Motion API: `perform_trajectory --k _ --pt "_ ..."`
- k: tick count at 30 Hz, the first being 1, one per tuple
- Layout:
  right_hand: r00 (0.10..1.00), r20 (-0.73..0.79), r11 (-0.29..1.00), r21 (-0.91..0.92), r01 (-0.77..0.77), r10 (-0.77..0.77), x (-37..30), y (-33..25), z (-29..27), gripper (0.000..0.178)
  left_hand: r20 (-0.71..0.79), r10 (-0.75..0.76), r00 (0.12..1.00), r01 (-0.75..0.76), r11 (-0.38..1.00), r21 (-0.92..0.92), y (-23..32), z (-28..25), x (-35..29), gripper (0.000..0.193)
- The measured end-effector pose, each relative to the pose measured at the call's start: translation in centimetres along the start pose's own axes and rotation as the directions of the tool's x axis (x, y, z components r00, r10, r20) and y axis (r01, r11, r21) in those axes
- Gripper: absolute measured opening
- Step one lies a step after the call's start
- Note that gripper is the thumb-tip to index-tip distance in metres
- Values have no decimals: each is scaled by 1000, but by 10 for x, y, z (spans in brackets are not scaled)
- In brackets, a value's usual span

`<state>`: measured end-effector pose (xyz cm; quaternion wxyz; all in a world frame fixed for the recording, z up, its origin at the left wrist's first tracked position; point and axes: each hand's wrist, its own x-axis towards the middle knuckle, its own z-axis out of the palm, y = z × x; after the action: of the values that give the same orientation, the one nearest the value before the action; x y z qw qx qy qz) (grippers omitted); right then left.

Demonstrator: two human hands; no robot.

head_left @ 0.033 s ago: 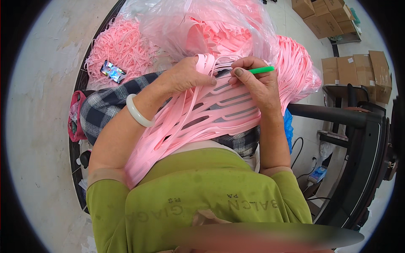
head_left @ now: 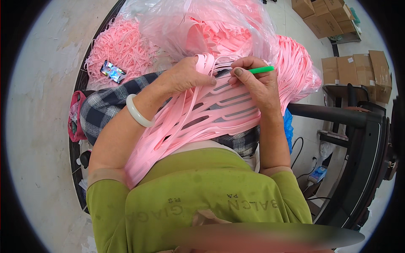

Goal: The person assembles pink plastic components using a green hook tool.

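Note:
A long bundle of pink slitted straps (head_left: 190,120) lies across my lap, running from my left arm to a pile on the right. My left hand (head_left: 185,76) is closed on the upper strands of it, thumb pressed over them. Between the thumb and fingers of my right hand (head_left: 262,88) is a slim tool with a bright green handle (head_left: 262,70). Its tip is hidden by my fingers, close to the pink strands between both hands. Dark blue plaid cloth (head_left: 105,103) covers my legs beneath the straps.
A heap of thin pink strips (head_left: 120,44) lies at the far left, with a shiny packet (head_left: 113,71) on it. Ahead sits a clear plastic bag (head_left: 168,29) of pink pieces. A black metal arm (head_left: 325,114) juts in from the right; cardboard boxes (head_left: 356,71) stand beyond.

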<state>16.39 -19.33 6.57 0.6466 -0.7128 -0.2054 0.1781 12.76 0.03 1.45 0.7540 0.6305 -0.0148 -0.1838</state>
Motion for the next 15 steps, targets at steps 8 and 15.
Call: perform_trajectory --k 8,15 --pt "1000 -9 1000 -5 -8 8 -3 0 -3 11 -38 5 999 -3 999 46 1 2 -1 35" --pt "999 -35 1000 13 20 -20 -4 2 -1 10 -30 11 1000 -9 998 68 2 2 -1 37"
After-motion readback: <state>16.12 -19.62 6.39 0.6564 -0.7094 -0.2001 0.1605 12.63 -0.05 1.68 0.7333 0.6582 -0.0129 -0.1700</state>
